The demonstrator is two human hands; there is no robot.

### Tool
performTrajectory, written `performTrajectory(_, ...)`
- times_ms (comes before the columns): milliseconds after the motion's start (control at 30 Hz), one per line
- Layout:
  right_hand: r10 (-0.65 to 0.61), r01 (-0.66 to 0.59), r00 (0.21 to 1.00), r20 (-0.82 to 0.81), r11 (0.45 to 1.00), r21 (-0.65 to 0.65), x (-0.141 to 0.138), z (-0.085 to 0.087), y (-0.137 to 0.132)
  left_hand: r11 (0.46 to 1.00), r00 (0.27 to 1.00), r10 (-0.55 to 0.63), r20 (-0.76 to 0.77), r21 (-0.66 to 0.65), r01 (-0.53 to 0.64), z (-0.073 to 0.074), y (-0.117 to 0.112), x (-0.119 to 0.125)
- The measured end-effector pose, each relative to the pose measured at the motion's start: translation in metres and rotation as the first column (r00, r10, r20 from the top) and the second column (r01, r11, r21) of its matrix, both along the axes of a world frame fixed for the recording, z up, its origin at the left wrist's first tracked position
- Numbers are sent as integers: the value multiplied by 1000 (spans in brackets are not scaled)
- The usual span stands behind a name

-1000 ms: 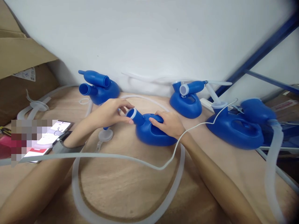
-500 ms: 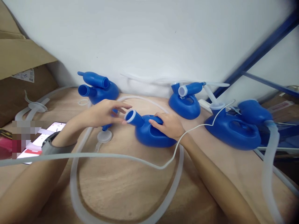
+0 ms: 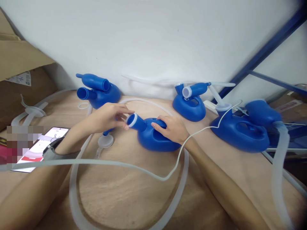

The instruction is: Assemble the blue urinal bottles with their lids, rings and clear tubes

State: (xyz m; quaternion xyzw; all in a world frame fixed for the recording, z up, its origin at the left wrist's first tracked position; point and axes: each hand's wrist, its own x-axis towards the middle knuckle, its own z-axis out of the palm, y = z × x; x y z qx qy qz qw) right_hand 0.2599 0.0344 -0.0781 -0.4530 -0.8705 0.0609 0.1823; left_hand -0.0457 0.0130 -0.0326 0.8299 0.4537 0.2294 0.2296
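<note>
A blue urinal bottle [image 3: 157, 142] lies on the tabletop in front of me, its neck tilted up to the left. My right hand [image 3: 171, 127] is wrapped over its handle. At the bottle's mouth sits a white ring [image 3: 129, 124]. Thumb and index fingertips of my left hand [image 3: 112, 118] touch opposite sides of this ring, with the other fingers bent behind. Near the left wrist lies a translucent cap [image 3: 106, 140] with a tab. Behind the left hand stands another blue urinal bottle [image 3: 106, 97], with a blue tube-ended piece [image 3: 94, 82] resting on it.
Two more urinal bottles stand right, one farther back [image 3: 188, 110] and one nearer [image 3: 240, 137]. A clear hose [image 3: 74, 191] loops across the table; a white cord [image 3: 165, 177] crosses in front. Left are a phone [image 3: 35, 147], a cardboard box [image 3: 28, 60] and a loose ring [image 3: 83, 105].
My left fingertips have closed in slightly on the ring at the bottle's mouth. The right hand keeps its hold on the handle. The view has shifted a little.
</note>
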Motion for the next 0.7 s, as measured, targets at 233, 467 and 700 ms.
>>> performTrajectory(233, 20, -20, 1000, -9, 1000, -5, 3, 2, 3, 996, 986, 27, 163, -86, -13, -9, -1, 2)
performTrajectory(467, 49, -49, 999, -14, 999, 15, 7, 0, 5, 998, 999, 7, 36, -58, -5, 0, -6, 5)
performTrajectory(700, 48, -49, 999, 22, 998, 33, 10, -1, 5, 988, 968, 146, -204, -29, -155, 21, -3, -31)
